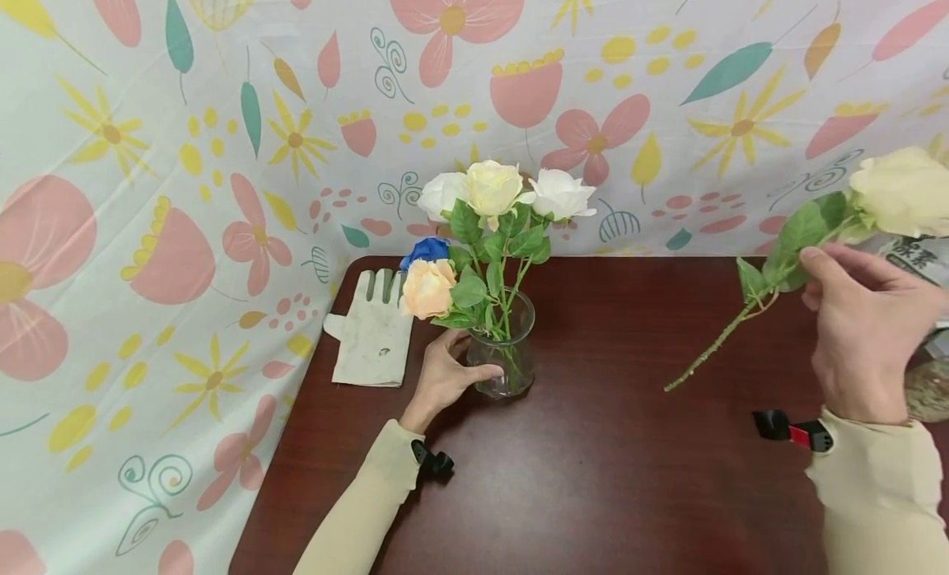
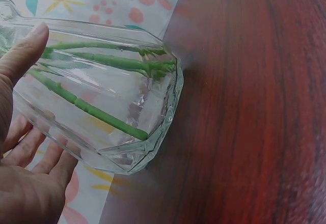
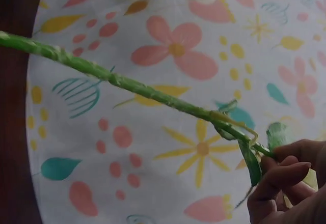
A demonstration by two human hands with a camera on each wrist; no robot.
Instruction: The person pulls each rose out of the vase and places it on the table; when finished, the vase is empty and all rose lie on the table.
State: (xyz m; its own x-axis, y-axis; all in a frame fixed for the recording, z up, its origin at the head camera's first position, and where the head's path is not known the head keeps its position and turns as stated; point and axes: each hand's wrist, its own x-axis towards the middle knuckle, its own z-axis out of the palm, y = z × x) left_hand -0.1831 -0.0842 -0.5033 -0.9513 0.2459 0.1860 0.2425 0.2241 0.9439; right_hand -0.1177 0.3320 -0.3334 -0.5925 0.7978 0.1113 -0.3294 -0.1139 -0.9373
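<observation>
A clear glass vase (image 1: 511, 361) stands on the table with several artificial roses in it: white, cream (image 1: 493, 188), peach (image 1: 428, 288) and blue (image 1: 426, 251). My left hand (image 1: 448, 373) grips the vase from its left side, thumb across the front and fingers behind. Through the glass (image 2: 102, 102) in the left wrist view, green stems reach down to the base. At the right, my right hand (image 1: 867, 320) pinches a cream-white rose (image 1: 900, 192) by its stem near the leaves. Its bare stem (image 3: 153, 94) slants down toward the left, apart from the vase.
A white work glove (image 1: 374, 332) lies flat on the dark wooden table (image 1: 593, 476), left of the vase. Behind the right hand, a printed bag (image 1: 919, 258) and a container (image 1: 927, 385) are partly hidden. A flower-patterned cloth (image 1: 445, 105) hangs at the back and left.
</observation>
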